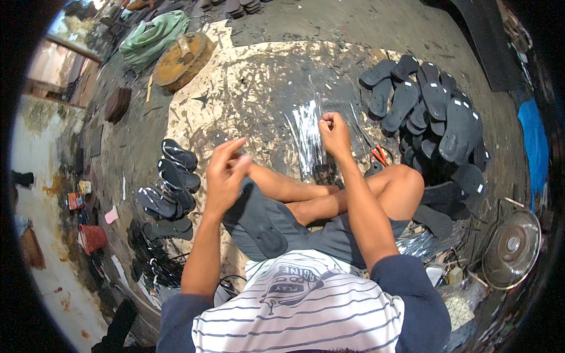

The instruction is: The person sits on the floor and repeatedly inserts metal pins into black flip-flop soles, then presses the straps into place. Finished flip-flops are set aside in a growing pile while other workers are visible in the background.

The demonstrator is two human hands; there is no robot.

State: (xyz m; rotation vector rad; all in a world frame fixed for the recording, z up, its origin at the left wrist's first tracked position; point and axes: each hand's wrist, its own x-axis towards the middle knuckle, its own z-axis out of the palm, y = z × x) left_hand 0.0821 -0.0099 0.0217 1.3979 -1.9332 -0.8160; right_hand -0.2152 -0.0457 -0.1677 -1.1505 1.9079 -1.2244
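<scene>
My left hand (226,175) is raised over my left thigh, fingers stretched apart and a little blurred, with nothing seen in it. Just below it, a dark sandal sole (257,220) with small holes lies across that thigh. My right hand (335,134) is closed in a pinch beside a bundle of thin, shiny strips (307,132) on the ground in front of me. Thin strips run up close to its fingertips, but I cannot make out what the pinch holds. Red-handled pliers (379,155) lie by my right knee.
A large heap of black soles (435,112) stands at the right. Several sandals with straps (170,176) are piled at the left. A round wooden block (184,62) and a green sack (154,40) sit at the far left. A fan (511,250) stands at the lower right.
</scene>
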